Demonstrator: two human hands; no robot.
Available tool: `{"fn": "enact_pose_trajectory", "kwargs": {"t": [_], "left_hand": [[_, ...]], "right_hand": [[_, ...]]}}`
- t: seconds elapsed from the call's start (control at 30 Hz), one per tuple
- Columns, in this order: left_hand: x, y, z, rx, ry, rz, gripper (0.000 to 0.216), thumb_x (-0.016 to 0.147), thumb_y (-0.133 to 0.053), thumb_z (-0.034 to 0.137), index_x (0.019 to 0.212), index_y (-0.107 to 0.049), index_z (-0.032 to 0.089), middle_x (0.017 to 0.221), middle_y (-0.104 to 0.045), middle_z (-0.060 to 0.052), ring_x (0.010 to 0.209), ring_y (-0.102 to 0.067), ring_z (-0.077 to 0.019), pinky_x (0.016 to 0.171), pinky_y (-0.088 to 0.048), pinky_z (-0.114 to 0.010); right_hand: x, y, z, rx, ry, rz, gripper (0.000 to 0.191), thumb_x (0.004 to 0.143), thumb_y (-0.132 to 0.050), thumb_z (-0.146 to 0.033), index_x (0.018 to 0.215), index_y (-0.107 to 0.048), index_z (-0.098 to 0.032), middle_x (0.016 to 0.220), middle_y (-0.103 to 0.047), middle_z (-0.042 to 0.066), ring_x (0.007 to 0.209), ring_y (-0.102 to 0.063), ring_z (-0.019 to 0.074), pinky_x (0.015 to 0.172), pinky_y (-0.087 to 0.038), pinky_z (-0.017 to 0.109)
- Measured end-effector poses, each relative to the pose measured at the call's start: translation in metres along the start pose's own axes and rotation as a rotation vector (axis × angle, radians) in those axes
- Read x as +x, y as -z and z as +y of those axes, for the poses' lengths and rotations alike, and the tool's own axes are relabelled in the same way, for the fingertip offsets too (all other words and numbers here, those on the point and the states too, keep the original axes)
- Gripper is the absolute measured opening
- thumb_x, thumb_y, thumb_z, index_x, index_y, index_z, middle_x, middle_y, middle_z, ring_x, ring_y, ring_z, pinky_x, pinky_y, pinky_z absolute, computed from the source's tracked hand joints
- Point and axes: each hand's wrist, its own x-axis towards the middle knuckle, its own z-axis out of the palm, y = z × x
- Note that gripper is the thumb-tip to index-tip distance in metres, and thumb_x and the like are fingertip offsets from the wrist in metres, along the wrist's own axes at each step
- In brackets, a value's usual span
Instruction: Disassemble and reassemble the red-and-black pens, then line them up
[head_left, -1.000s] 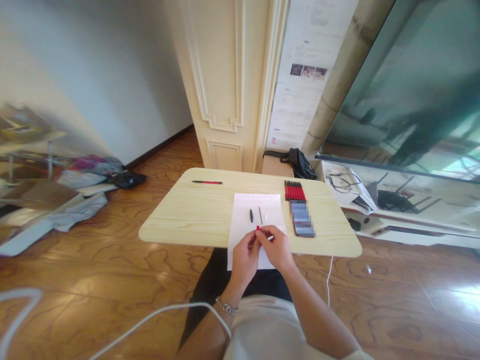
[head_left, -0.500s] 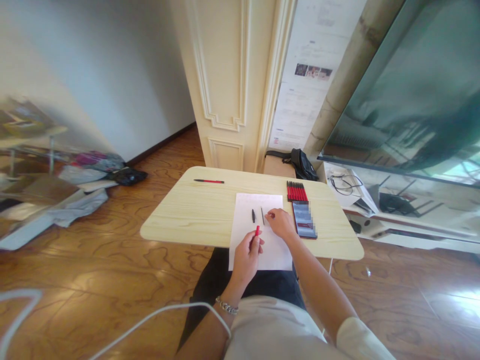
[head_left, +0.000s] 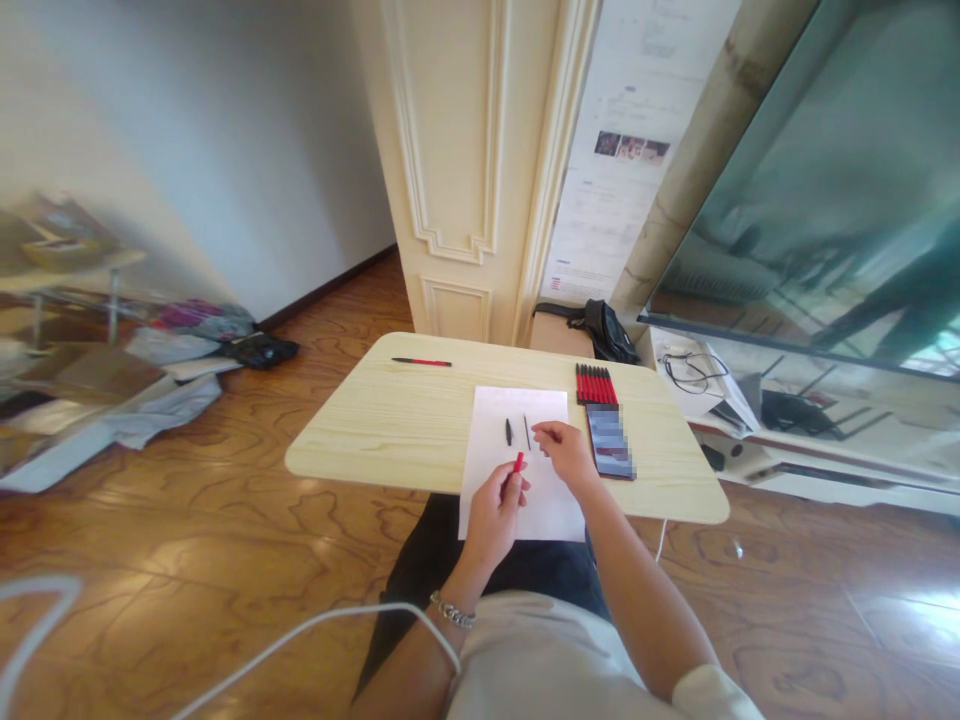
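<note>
My left hand [head_left: 498, 512] is closed around a red pen barrel [head_left: 518, 462], whose end points up past the fingers over a sheet of white paper [head_left: 487, 410]. On that paper lie a short black pen tip piece [head_left: 508, 432] and, to its right, a thin dark pen refill [head_left: 526, 432]. My right hand [head_left: 564, 452] hovers just right of the refill, apart from it. Its fingers are bent and drawn together; anything small between them cannot be made out.
A row of several red-and-black pens [head_left: 595, 385] lies above a phone [head_left: 610, 442] on the right of the pale wooden table [head_left: 360, 430]. One more pen [head_left: 421, 362] lies at the far left. A white cable [head_left: 315, 625] crosses near my left arm.
My right hand has drawn slightly right, away from the refill. My left hand still holds the red barrel in nearly the same place. The view has shifted slightly.
</note>
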Motion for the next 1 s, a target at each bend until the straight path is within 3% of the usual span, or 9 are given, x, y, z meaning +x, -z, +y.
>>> {"fn": "enact_pose_trajectory", "kwargs": {"t": [0.13,0.23,0.43,0.8,0.9,1.0], "left_hand": [[-0.002,-0.003,0.006,0.010,-0.014,-0.023,0.038,0.092,-0.043,0.043,0.115,-0.059,0.017,0.081,-0.063,-0.004,0.064,-0.056,-0.0129,0.062,-0.046,-0.024],[-0.004,-0.005,0.011,0.043,-0.038,-0.028,0.035,0.092,-0.043,0.042,0.112,-0.060,0.018,0.080,-0.064,-0.003,0.064,-0.057,-0.0129,0.064,-0.045,-0.025],[-0.004,-0.003,0.014,0.069,-0.050,-0.021,0.034,0.091,-0.044,0.041,0.110,-0.061,0.018,0.079,-0.064,-0.003,0.064,-0.057,-0.0130,0.062,-0.045,-0.025],[-0.003,-0.002,0.011,0.067,-0.025,-0.031,0.036,0.091,-0.044,0.042,0.110,-0.061,0.017,0.080,-0.065,-0.004,0.064,-0.058,-0.0138,0.062,-0.045,-0.026],[-0.002,-0.002,0.010,0.029,-0.012,-0.030,0.038,0.091,-0.044,0.044,0.112,-0.061,0.017,0.080,-0.065,-0.004,0.064,-0.058,-0.0135,0.062,-0.046,-0.026],[-0.003,-0.003,0.010,-0.027,0.006,-0.029,0.040,0.090,-0.046,0.046,0.112,-0.061,0.017,0.081,-0.066,-0.005,0.065,-0.060,-0.0141,0.064,-0.048,-0.026]], "right_hand": [[-0.025,-0.001,-0.013,0.371,-0.020,-0.070,0.031,0.078,-0.060,-0.039,0.098,-0.067,-0.016,0.085,-0.068,0.006,0.064,-0.056,0.0122,0.062,-0.046,0.027],[-0.037,-0.001,-0.025,0.428,-0.035,-0.086,0.031,0.076,-0.063,-0.040,0.095,-0.068,-0.016,0.085,-0.069,0.007,0.062,-0.056,0.0118,0.058,-0.045,0.025],[-0.042,0.002,-0.031,0.311,0.016,-0.099,0.026,0.077,-0.062,-0.037,0.092,-0.069,-0.016,0.080,-0.069,0.005,0.065,-0.059,0.0135,0.055,-0.042,0.024],[-0.049,0.016,-0.040,-0.009,0.146,-0.176,0.024,0.082,-0.056,-0.033,0.095,-0.072,-0.021,0.083,-0.070,0.003,0.075,-0.063,0.0157,0.073,-0.048,0.029],[-0.037,0.017,-0.030,-0.029,0.134,-0.171,0.029,0.084,-0.052,-0.034,0.104,-0.070,-0.021,0.087,-0.071,0.003,0.072,-0.062,0.0149,0.069,-0.048,0.028],[-0.014,0.014,-0.018,-0.152,0.089,-0.077,0.027,0.084,-0.053,-0.031,0.102,-0.069,-0.020,0.088,-0.071,0.004,0.073,-0.063,0.0156,0.070,-0.048,0.029]]}}
